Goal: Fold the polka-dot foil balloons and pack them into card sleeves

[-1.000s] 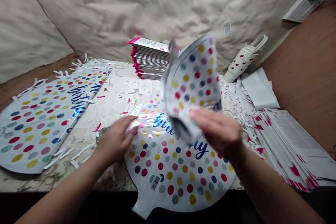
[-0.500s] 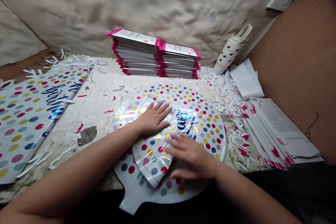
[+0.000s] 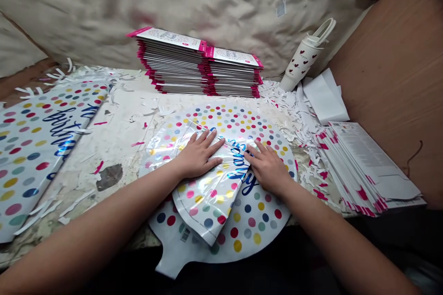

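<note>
A folded foil balloon (image 3: 207,203) with coloured dots and blue lettering lies on a flat round dotted foil balloon (image 3: 254,221), whose neck (image 3: 166,262) points toward me. My left hand (image 3: 199,154) rests palm down on the folded foil, fingers spread. My right hand (image 3: 268,168) presses on the foil's right end, fingers apart. Neither hand grips anything. A second dotted foil balloon (image 3: 38,143) lies at the left, beyond reach of both hands. My forearms cover the lower part of the view.
Two stacks of pink-edged packaged balloons (image 3: 173,60) stand at the back, and another pile (image 3: 363,170) lies at the right. White paper offcuts (image 3: 287,110) litter the worn table (image 3: 121,133). A heart-printed white bag (image 3: 302,62) stands rolled at the back right, by a wooden panel (image 3: 391,78).
The balloon held up in the air earlier now lies folded on the flat one. My right hand has slid up and away from its lower edge, and both hands press on it.
</note>
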